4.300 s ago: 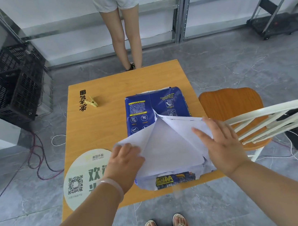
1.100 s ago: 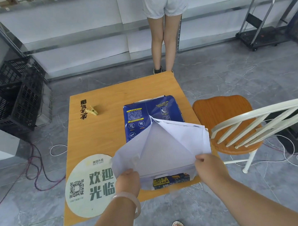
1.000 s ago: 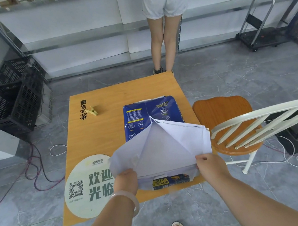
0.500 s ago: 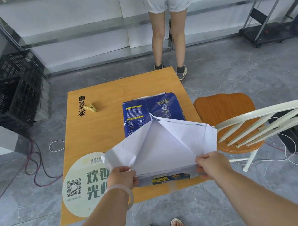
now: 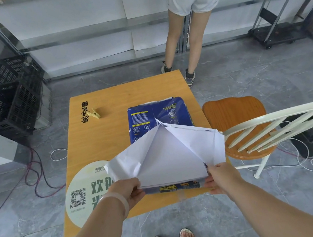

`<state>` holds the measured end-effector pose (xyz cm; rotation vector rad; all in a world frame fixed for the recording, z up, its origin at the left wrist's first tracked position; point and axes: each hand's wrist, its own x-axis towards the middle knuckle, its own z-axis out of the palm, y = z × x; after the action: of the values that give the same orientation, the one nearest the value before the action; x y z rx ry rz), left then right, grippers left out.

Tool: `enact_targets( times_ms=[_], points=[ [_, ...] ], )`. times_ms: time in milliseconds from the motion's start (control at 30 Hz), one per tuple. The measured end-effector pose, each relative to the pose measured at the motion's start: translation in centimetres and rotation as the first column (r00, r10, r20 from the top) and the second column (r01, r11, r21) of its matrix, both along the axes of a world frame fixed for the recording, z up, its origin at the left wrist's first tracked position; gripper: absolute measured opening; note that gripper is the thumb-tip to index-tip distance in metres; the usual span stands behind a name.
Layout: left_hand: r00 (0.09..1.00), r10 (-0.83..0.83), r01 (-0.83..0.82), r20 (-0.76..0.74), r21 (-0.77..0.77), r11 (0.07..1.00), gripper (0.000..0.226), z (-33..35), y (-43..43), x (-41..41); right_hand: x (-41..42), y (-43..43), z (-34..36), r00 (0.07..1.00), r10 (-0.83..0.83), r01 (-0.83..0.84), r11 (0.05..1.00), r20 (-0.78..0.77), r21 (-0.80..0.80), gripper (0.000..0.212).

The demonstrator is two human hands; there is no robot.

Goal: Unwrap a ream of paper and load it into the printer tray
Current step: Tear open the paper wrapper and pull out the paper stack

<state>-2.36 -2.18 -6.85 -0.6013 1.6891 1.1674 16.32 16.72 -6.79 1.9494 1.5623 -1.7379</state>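
A ream in a blue wrapper (image 5: 157,116) lies on the wooden table (image 5: 104,132), its near end torn open. The wrapper's white inner flaps (image 5: 129,161) stand spread apart, and the white paper stack (image 5: 168,160) shows between them. My left hand (image 5: 129,190) grips the near left corner of the ream at the table's front edge. My right hand (image 5: 221,177) grips the near right corner. No printer is in view.
A yellow clothespin (image 5: 95,113) lies on the table's far left, and a round QR sticker (image 5: 82,194) covers its near left. A wooden chair (image 5: 236,120) stands right of the table. Another person (image 5: 189,35) stands beyond it. Black crates (image 5: 9,97) and floor cables (image 5: 36,176) are at left, a hand trolley (image 5: 273,35) at right.
Both hands slid from the top of the flaps down to the ream's near corners and took hold. The flaps have spread wider. The person behind the table stepped to the right.
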Motion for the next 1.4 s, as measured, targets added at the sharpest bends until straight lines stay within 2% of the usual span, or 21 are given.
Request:
enact_targets(
  times_ms=[167,267,433,667,833,1000,1133,1233,1333,1400],
  points=[
    [0.994,-0.106,0.106,-0.035,-0.01,0.994,0.003,-0.1,0.5,0.7,-0.3,-0.3,-0.8,0.997,-0.076,0.075,0.996,-0.018,-0.042,0.018],
    [0.992,-0.107,0.109,-0.072,0.022,0.994,0.013,-0.1,0.6,0.9,-0.4,-0.5,-1.1,0.996,-0.085,0.085,0.996,-0.034,-0.011,0.024],
    [0.988,-0.154,0.155,-0.008,0.056,0.986,0.015,0.6,0.0,0.8,-0.2,-0.5,-0.6,0.992,-0.101,0.104,0.994,-0.07,0.038,0.024],
    [0.972,-0.235,0.234,0.025,0.046,0.971,0.014,1.1,-0.3,1.0,0.0,-0.8,-0.3,0.992,-0.015,0.008,0.998,-0.122,-0.055,0.023],
    [0.977,-0.208,0.207,0.033,0.033,0.978,0.007,0.8,-0.3,1.1,-0.3,-1.0,-0.7,0.984,-0.067,0.053,0.995,-0.168,-0.087,0.022],
    [0.965,-0.256,0.257,-0.047,0.019,0.966,0.008,-0.2,-0.6,1.7,0.0,-1.1,-0.6,0.978,-0.069,0.05,0.994,-0.196,-0.102,0.018],
    [0.956,-0.292,0.293,-0.021,0.039,0.955,0.013,0.1,-1.2,2.2,1.0,-1.1,-0.2,0.979,-0.063,0.029,0.984,-0.193,-0.175,0.007],
    [0.964,-0.264,0.263,0.018,0.031,0.964,0.015,0.3,-1.0,2.4,1.3,-1.2,0.1,0.978,-0.068,0.025,0.977,-0.197,-0.212,0.013],
    [0.985,-0.17,0.17,0.033,0.022,0.985,0.023,0.2,-0.3,2.7,0.7,-1.2,-0.1,0.97,-0.092,0.049,0.98,-0.223,-0.193,0.019],
    [0.991,-0.131,0.13,0.018,0.046,0.99,0.02,0.0,0.0,3.0,0.2,-1.2,-0.3,0.971,-0.069,0.028,0.983,-0.227,-0.181,0.021]
  ],
)
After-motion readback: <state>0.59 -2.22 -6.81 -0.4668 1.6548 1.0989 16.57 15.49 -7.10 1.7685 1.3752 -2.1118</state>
